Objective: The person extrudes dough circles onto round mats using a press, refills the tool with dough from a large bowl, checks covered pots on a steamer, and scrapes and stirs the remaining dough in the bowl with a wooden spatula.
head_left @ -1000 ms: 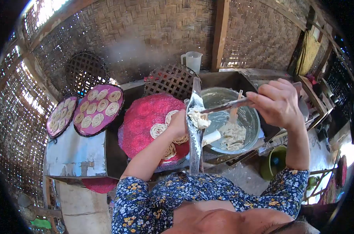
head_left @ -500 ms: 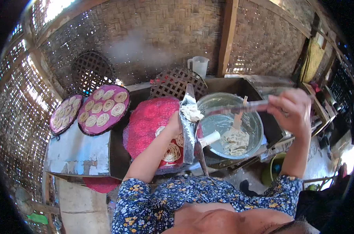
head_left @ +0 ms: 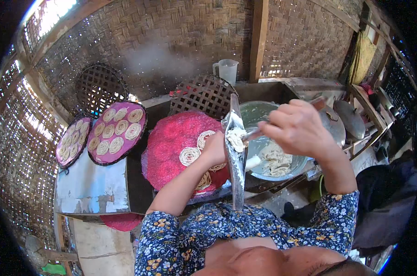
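Note:
My right hand (head_left: 293,126) is closed round a spatula, whose wooden end (head_left: 317,103) sticks out behind it. The spatula's tip touches white dough (head_left: 236,139) on a long metal-lined trough (head_left: 236,172). My left hand (head_left: 214,149) is behind that trough, over the pink cloth-covered tray (head_left: 171,149); its fingers are mostly hidden, so its grip cannot be made out. Coiled noodle rounds (head_left: 189,156) lie beside it on the tray. Behind my right hand, a large basin (head_left: 263,177) holds more dough (head_left: 276,160).
Two round trays (head_left: 117,130) (head_left: 73,140) of noodle coils lean at the left. A plastic jug (head_left: 227,71) and an open-weave basket (head_left: 203,95) stand at the back. Metal lids (head_left: 349,119) are at the right, and dark fabric (head_left: 385,198) shows at the lower right.
My right hand has moved left and nearer the trough, with the spatula back on the dough. The whole view has shifted slightly, and dark fabric now covers more of the lower right.

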### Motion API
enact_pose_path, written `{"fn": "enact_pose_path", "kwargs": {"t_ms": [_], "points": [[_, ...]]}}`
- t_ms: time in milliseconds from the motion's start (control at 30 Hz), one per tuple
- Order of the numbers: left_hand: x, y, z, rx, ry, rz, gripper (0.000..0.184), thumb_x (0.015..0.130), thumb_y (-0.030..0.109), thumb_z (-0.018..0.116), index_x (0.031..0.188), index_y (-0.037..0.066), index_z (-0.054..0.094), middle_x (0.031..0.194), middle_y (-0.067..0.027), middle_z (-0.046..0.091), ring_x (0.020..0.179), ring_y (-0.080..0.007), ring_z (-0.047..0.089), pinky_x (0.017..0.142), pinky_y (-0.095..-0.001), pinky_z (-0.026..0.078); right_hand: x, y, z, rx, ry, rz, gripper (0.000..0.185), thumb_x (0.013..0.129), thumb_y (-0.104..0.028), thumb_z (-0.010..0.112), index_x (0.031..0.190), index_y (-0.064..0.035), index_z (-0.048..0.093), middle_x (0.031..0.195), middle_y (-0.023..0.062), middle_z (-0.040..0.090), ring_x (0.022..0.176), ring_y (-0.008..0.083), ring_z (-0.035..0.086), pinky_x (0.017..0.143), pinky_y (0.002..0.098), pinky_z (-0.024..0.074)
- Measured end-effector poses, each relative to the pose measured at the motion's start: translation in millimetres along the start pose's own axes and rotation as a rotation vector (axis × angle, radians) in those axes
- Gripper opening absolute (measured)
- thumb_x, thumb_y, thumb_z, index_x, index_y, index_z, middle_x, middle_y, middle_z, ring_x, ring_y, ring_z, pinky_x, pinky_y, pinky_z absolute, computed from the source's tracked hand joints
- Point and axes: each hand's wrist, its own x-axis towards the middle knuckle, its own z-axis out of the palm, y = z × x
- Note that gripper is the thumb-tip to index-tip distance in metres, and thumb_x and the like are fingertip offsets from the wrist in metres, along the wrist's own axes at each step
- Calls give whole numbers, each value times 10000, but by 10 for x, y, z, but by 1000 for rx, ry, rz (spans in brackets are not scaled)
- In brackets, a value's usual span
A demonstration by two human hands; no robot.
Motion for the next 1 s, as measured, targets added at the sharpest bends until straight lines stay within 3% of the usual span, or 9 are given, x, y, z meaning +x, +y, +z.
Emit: {"fn": "enact_pose_path", "kwargs": {"t_ms": [233, 300, 433, 500, 567, 700, 800, 933, 1000], "points": [[64, -202, -19, -93, 90, -2, 398, 694, 399, 632, 961, 103, 634, 859, -164, 638, 787, -338, 611, 681, -402, 478, -70, 80, -200, -69, 46, 90, 92, 669, -225, 587, 725, -153, 583, 594, -12, 456, 567, 151, 503, 526, 304, 374], [138, -441, -22, -275, 154, 62, 267, 760, 236, 607, 962, 61, 603, 813, -102, 628, 744, -229, 618, 623, -341, 490, -281, 139, -428, -78, 196, 318, 288, 529, -191, 703, 800, -113, 644, 581, 14, 505, 535, 189, 514, 494, 325, 377], [207, -403, 36, -543, 193, 142, 158, 776, 17, 578, 932, 20, 554, 780, -59, 599, 684, -146, 600, 575, -311, 520, -537, -164, 261, 242, 468, 759, 192, 650, -149, 718, 824, -94, 655, 627, 41, 565, 548, 197, 532, 503, 307, 393], [183, -246, 32, -240, 416, 399, 155, 760, 4, 575, 912, 28, 563, 795, -51, 598, 711, -133, 591, 621, -287, 507, -527, -435, 607, 181, 475, 818, 209, 655, -146, 721, 847, -99, 655, 644, 39, 583, 561, 194, 548, 513, 284, 405], [273, -338, 69, -900, 240, 327, 177, 749, 8, 579, 924, 28, 567, 835, -53, 605, 751, -128, 588, 648, -274, 499, -565, -573, 706, 63, 424, 770, 227, 643, -149, 728, 854, -104, 657, 655, 37, 593, 571, 192, 559, 524, 272, 414], [348, -541, 84, -1214, 71, 131, 228, 824, 72, 475, 1029, -6, 538, 958, -92, 602, 861, -183, 587, 768, -322, 469, -687, -720, 678, 297, 396, 778, 219, 642, -144, 727, 844, -94, 660, 673, 39, 600, 572, 182, 566, 529, 267, 424], [177, -376, 0, -1108, 141, -94, 159, 786, 128, 569, 903, 21, 583, 804, -59, 595, 752, -216, 592, 667, -311, 496, -773, -646, 651, 539, 354, 934, 213, 646, -130, 728, 829, -48, 654, 688, 61, 604, 559, 163, 575, 510, 258, 437], [122, -200, 94, -223, 295, 370, 349, 593, 137, 756, 890, 56, 590, 839, -92, 593, 778, -184, 559, 732, -324, 457, -652, -518, 822, 348, 401, 983, 191, 668, -148, 716, 824, -65, 644, 669, 50, 595, 549, 167, 567, 499, 268, 429], [86, -150, 40, -352, 196, 263, 285, 642, 144, 719, 885, 56, 598, 864, -89, 599, 803, -191, 563, 757, -324, 457, -633, -537, 826, 219, 373, 827, 179, 674, -151, 709, 823, -82, 637, 653, 39, 585, 544, 175, 560, 495, 278, 421]]}}
